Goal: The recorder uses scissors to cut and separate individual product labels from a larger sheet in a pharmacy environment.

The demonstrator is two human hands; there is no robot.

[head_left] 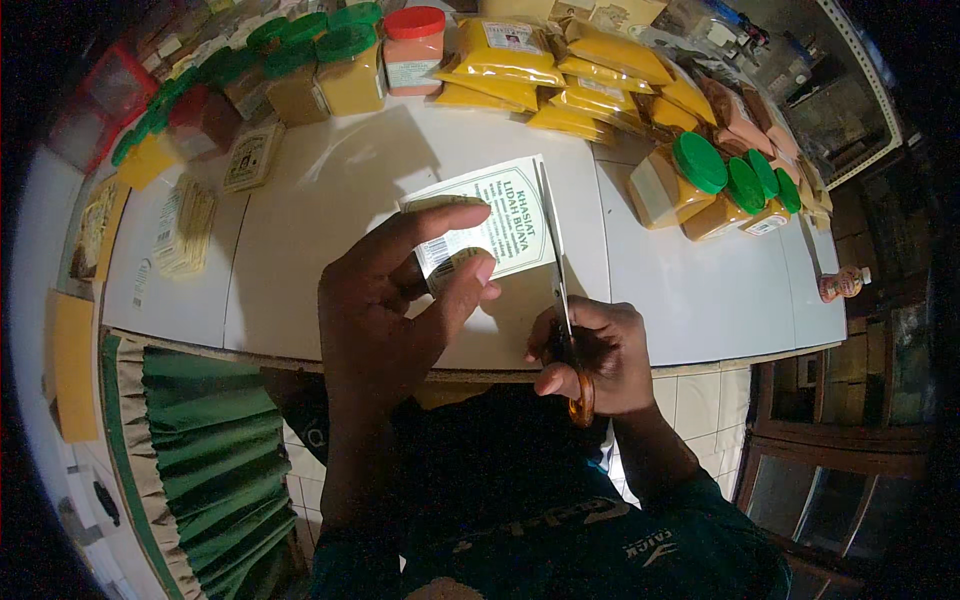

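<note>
The left hand [388, 285] is holding a printed white label [520, 215], while the right hand [607, 350] is gripping scissors [561, 290] whose blades are running along the label's right edge. Beyond the label, yellow packets [600, 95] are lying piled; to its right, green-lidded jars [668, 190] are resting in a cluster.

Viewing remotely, I record a white tabletop [690, 300] of joined panels, crossed by dark shadows [395, 150], a gathered green curtain [215, 450] below its left side, pale square floor tiles [700, 400] beneath, dark paned woodwork [835, 455] at lower right, and pale perforated metal edging [872, 76] at upper right.
</note>
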